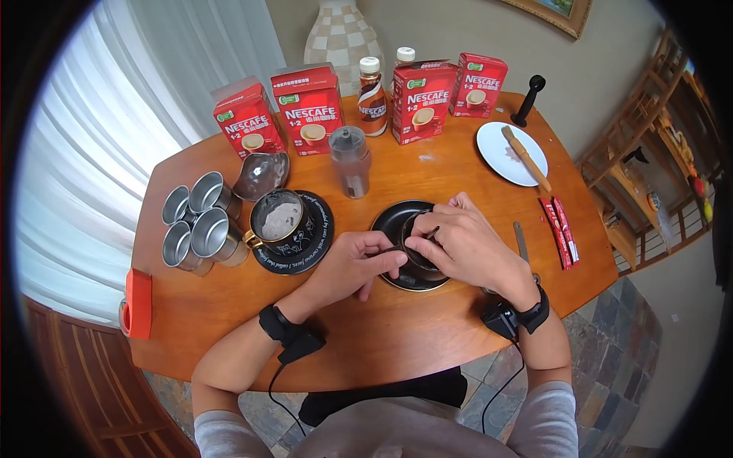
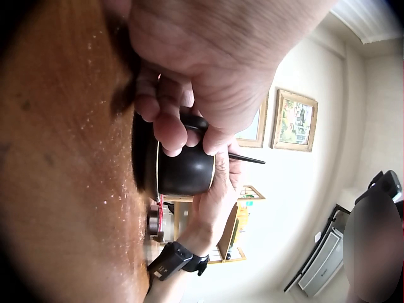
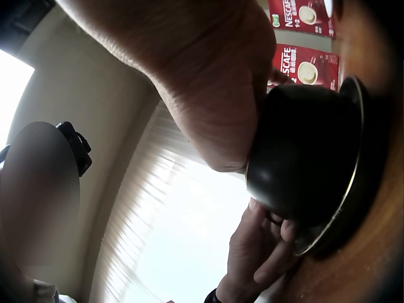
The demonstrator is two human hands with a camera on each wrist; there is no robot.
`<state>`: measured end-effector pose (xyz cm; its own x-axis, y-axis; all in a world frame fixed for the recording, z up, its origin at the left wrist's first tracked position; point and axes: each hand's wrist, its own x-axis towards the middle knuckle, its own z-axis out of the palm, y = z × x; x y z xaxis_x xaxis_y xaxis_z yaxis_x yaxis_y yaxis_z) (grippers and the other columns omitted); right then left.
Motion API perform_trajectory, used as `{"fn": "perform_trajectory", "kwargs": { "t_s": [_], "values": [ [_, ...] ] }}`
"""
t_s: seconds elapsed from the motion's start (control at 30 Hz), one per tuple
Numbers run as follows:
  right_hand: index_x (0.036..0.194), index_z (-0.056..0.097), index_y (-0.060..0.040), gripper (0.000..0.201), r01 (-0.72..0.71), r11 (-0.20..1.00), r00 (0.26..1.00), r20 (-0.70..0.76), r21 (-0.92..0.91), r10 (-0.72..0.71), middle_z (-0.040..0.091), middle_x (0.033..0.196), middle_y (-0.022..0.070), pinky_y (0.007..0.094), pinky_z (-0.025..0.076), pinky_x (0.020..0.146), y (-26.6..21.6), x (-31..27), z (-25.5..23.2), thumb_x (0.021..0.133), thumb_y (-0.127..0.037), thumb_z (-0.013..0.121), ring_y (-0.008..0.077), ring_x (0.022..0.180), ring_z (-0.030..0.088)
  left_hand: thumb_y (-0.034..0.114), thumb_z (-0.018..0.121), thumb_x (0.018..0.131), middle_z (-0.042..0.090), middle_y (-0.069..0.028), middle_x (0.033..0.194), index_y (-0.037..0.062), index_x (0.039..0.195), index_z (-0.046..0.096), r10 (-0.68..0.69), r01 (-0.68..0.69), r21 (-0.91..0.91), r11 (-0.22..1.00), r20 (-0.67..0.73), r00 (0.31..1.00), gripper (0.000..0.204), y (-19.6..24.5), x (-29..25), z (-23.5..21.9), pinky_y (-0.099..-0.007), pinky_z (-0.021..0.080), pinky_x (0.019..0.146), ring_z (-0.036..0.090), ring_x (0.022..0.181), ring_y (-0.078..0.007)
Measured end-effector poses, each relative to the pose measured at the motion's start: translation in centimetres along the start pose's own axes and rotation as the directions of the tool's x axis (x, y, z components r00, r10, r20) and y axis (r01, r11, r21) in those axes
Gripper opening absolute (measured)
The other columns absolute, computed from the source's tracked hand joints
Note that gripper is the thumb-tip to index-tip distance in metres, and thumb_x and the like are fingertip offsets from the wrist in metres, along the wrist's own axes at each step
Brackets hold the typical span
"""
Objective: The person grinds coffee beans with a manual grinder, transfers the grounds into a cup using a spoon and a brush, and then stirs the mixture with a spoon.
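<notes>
A black cup [image 2: 186, 173] with a gold rim stands on a black saucer [image 1: 388, 217] in front of me. My left hand [image 1: 347, 263] pinches the cup's handle at its left side. Over the cup's rim, my right hand [image 1: 466, 240] holds a thin dark stick [image 2: 249, 159], like a spoon handle, which slants up out of the cup. Its lower end is hidden inside. To the left, another black cup [image 1: 258, 212] with a gold handle holds pale greyish contents on a black saucer [image 1: 327, 221] with white writing.
Red Nescafe boxes [image 1: 309, 114] and a brown bottle [image 1: 372, 103] line the back. A translucent grey shaker [image 1: 351, 164] stands before them. Metal cups [image 1: 217, 233] and a glass bowl [image 1: 263, 175] are left; a white plate [image 1: 504, 164] with a brush [image 1: 527, 156] and red sachets [image 1: 561, 233] are right.
</notes>
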<state>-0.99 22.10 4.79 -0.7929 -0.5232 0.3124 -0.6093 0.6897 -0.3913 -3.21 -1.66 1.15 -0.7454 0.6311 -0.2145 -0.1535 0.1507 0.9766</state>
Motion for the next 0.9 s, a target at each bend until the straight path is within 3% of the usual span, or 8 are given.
{"fn": "perform_trajectory", "kwargs": {
  "t_s": [0.23, 0.9],
  "values": [
    [0.093, 0.073, -0.0071, 0.024, -0.023, 1.000, 0.999, 0.022, -0.001, 0.024, 0.068, 0.078, 0.0114, 0.0400, 0.039, 0.085, -0.23, -0.05, -0.18, 0.102, -0.028, 0.065, 0.0279, 0.082, 0.063, 0.027, 0.071, 0.102, 0.073, -0.0022, 0.082, 0.0028, 0.094, 0.069, 0.032, -0.032, -0.015, 0.999, -0.010, 0.999, 0.026, -0.31, 0.06, 0.03, -0.0218, 0.037, 0.038, 0.055, 0.043, -0.0061],
    [0.093, 0.071, -0.0070, 0.022, -0.035, 0.999, 0.999, 0.016, 0.004, 0.035, 0.066, 0.081, 0.0123, 0.0404, 0.038, 0.084, -0.54, -0.14, -0.20, 0.102, -0.026, 0.065, 0.0291, 0.086, 0.062, 0.020, 0.068, 0.103, 0.073, -0.0061, 0.086, -0.0003, 0.100, 0.068, 0.007, -0.007, 0.012, 1.000, -0.006, 1.000, 0.021, -0.14, 0.03, -0.04, -0.0220, 0.038, 0.040, 0.055, 0.044, -0.0081]
  ]
}}
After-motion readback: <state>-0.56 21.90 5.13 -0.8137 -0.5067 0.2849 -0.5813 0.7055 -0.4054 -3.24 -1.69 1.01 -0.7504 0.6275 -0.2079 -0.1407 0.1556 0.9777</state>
